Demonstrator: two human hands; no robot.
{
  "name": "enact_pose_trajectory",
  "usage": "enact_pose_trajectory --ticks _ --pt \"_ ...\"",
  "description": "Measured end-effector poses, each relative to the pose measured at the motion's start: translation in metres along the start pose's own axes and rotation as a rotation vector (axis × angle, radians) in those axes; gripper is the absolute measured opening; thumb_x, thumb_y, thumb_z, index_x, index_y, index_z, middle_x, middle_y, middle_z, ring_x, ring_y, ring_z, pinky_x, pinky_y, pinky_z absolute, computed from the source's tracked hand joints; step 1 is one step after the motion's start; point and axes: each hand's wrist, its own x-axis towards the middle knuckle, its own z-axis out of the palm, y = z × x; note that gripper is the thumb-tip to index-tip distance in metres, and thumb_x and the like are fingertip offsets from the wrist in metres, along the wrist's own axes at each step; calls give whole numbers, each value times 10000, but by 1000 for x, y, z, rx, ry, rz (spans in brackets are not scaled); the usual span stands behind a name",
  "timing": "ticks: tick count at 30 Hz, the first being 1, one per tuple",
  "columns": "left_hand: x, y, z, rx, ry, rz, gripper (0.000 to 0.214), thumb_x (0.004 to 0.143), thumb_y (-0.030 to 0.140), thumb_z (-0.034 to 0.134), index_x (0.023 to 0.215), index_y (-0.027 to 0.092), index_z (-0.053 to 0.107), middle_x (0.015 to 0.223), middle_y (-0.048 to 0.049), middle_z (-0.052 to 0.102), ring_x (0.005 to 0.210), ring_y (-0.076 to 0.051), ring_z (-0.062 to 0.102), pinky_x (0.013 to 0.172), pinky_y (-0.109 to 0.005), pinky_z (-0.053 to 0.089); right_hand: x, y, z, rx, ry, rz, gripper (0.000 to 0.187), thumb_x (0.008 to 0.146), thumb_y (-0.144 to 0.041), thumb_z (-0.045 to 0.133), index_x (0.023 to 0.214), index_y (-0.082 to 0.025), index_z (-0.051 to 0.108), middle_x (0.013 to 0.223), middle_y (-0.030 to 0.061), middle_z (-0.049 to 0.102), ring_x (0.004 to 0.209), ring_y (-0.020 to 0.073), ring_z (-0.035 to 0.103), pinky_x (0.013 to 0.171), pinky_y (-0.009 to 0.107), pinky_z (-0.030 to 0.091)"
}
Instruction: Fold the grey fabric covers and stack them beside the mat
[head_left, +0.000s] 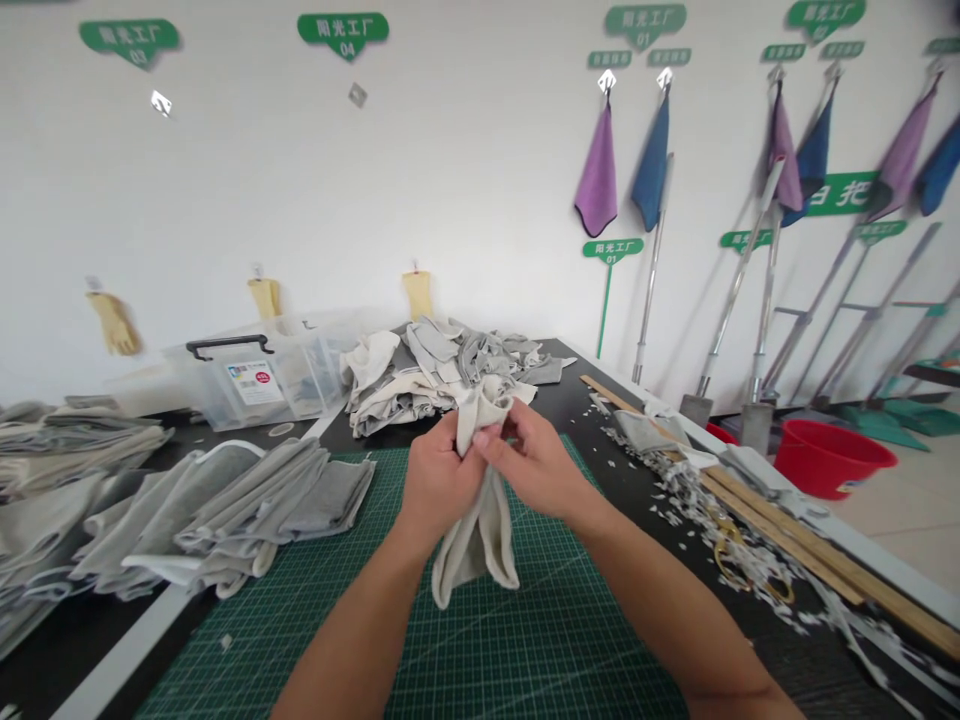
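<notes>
Both my hands hold one piece of light grey cloth above the green cutting mat. My left hand is closed around its gathered left side. From the other side, my right hand pinches the cloth just below its folded top, with the fingertips close to my left thumb. The lower part hangs down in two flaps with thick edges. Some fingers are hidden behind the fabric.
Folded grey cloths lie in rows at left. Behind stand a clear plastic box and a heap of cloth scraps. Wooden rulers, gold-handled scissors and white clippings lie along the right edge. A red bucket stands beyond.
</notes>
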Motion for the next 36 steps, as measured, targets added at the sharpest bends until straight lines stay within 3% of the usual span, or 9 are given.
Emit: enact_pose_trajectory --ticks 4,7,12,15,20,24,28,32,36 --pt "-3 7 -5 -122 -175 49 250 821 359 526 887 159 662 791 -24 664 741 -165 597 690 -252 452 2 -8 -3 53 50 53 240 844 -370 507 700 -179 533 666 -9 538 605 119 484 542 235 402" --pt "-6 -1 -12 -292 -191 -68 318 840 405 494 854 137 666 715 -25 653 628 -145 572 597 -241 453 -3 -8 -7 114 101 97 276 833 -390 520 648 -187 492 548 -36 475 492 105 440 451 221 355" --pt "0 -24 -28 -388 102 -277 393 763 473 584 905 113 655 717 -50 653 642 -166 593 560 -245 472 -4 -9 -26 184 216 116 311 799 -397 570 594 -182 477 498 -45 458 453 91 420 416 210 346" --pt "8 -35 -45 -416 221 -335 445 706 485 636 925 97 648 743 -74 660 716 -193 613 613 -275 507 -1 -6 -46 203 285 136 275 778 -396 600 630 -175 532 500 -44 489 446 92 433 417 214 371" --pt "14 -49 -74 -459 414 -370 444 670 471 669 904 95 635 700 -54 641 634 -164 599 592 -271 520 1 0 -73 125 333 179 266 764 -415 613 683 -162 593 498 -31 529 420 103 469 384 222 402" --pt "15 -56 -86 -306 560 -311 354 695 454 648 791 114 632 652 -13 593 549 -113 535 495 -210 471 2 0 -76 102 360 207 275 759 -418 613 678 -157 593 482 -21 550 402 119 509 366 233 434" --pt "18 -59 -94 -212 708 -303 289 724 397 623 720 109 611 591 13 530 499 -88 478 449 -201 447 4 1 -76 138 511 196 248 754 -393 615 660 -169 563 468 -18 562 386 129 530 358 240 450" --pt "21 -59 -98 -325 847 -298 296 743 396 584 849 122 616 723 -5 573 497 -100 513 456 -273 509 7 4 -79 268 683 183 222 730 -369 624 672 -173 537 489 -11 576 410 146 566 361 241 460" --pt "21 -52 -96 -448 843 -349 361 730 385 608 998 142 601 894 -50 605 554 -128 569 490 -350 540 10 5 -77 361 815 118 207 713 -355 632 694 -173 535 547 -30 575 413 117 541 375 232 457"
